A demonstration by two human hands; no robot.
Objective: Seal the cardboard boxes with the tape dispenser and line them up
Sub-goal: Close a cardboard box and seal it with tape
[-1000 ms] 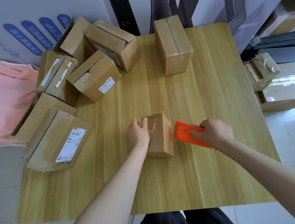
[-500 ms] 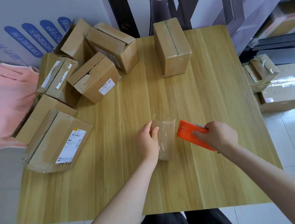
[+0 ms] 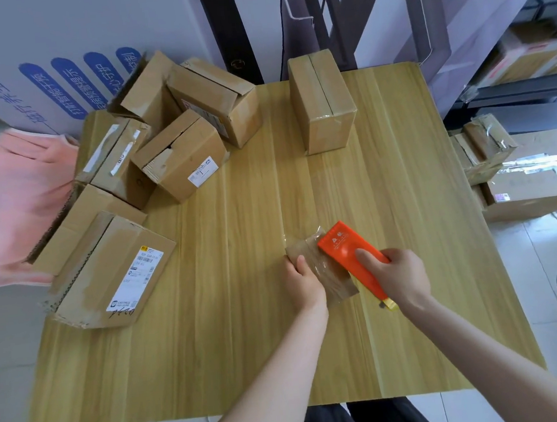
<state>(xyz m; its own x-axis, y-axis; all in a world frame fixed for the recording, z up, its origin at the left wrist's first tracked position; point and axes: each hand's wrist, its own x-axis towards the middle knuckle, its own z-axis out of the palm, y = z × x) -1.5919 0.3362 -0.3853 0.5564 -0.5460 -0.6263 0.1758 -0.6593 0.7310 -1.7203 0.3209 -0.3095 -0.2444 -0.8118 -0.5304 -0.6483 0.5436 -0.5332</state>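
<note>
Packing or storage room: cardboard boxes (image 3: 178, 155) crowd table (image 3: 248, 348) and floor.

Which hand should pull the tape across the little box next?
Probably the right hand: it already grips the orange tape dispenser, which sits over the small box. The left hand is steadying that box's left side.

Orange dispenser (image 3: 352, 258) atop small box (image 3: 322, 271)

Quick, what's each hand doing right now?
Left hand: closed on the small box, steadying it on the table.
Right hand: closed around the orange tape dispenser, pressed on that box.
</note>
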